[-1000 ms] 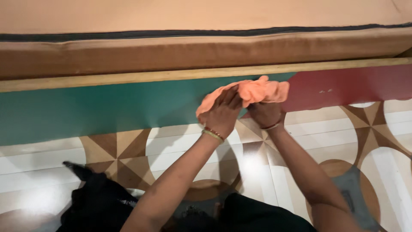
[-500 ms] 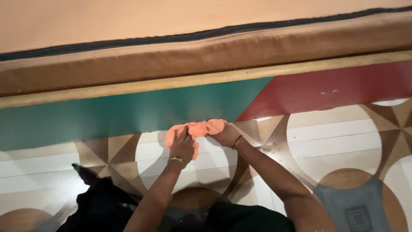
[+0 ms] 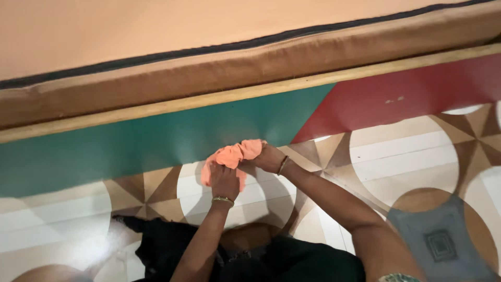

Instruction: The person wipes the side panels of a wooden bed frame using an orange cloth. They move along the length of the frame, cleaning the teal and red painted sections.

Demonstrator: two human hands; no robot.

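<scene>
Both hands meet low down at the foot of a bed base, bunching an orange cloth (image 3: 232,156) between them. The left hand (image 3: 224,180) lies over the lower, left part of the cloth, its fingers (image 3: 218,169) curled into the fabric and grasping it, with a gold bangle (image 3: 223,199) at the wrist. The right hand (image 3: 269,157) comes in from the right and grips the upper, twisted end of the cloth, fingers clenched around it; a thin bracelet (image 3: 282,165) circles that wrist. The cloth is crumpled into a rough roll, held just above the patterned floor (image 3: 396,156), right where the floor meets the green panel (image 3: 130,143) of the bed's side. Whether the cloth touches the floor cannot be told. To the right the green panel gives way along a slanted line to a red panel (image 3: 407,96). Above both runs a pale wooden rail (image 3: 172,103), then a brown mattress edge (image 3: 209,73) with dark piping under a peach sheet (image 3: 130,26). Dark clothing (image 3: 172,245) of the person fills the bottom of the view.
</scene>
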